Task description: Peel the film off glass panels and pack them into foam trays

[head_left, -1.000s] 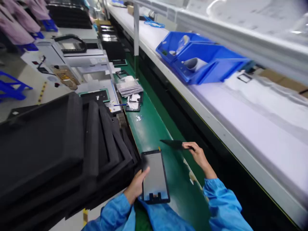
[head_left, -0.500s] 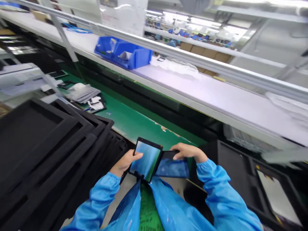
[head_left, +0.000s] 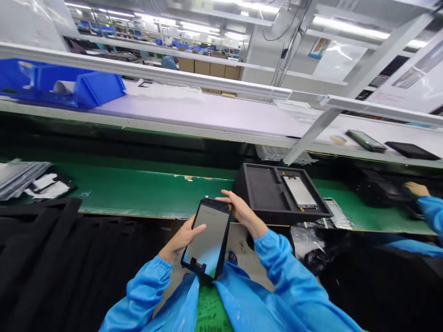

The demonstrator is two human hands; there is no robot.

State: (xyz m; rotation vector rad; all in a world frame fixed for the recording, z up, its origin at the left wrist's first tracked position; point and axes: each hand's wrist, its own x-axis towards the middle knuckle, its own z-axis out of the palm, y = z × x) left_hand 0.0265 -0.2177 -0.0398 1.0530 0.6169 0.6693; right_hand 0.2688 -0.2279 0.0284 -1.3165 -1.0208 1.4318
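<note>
I hold a black-framed tablet screen panel (head_left: 207, 233) upright in front of my chest, its glass facing me. My left hand (head_left: 182, 237) grips its left edge, thumb laid on the glass. My right hand (head_left: 239, 211) is closed over its top right corner. Both sleeves are bright blue. Just right of my right hand, a black foam tray (head_left: 263, 190) rests on the green conveyor belt (head_left: 138, 189), with another screen panel (head_left: 299, 191) lying in its right compartment.
Stacked black foam trays (head_left: 51, 258) fill the left foreground. Blue bins (head_left: 93, 87) sit on the white upper shelf (head_left: 214, 113). Papers and parts (head_left: 31, 177) lie at the belt's left. A co-worker's hand (head_left: 417, 189) and blue sleeve show at far right.
My view has swung right, bringing the foam tray with a panel into sight. The second dark panel my right hand carried is gone from view; that hand now grips the upright panel's top corner.
</note>
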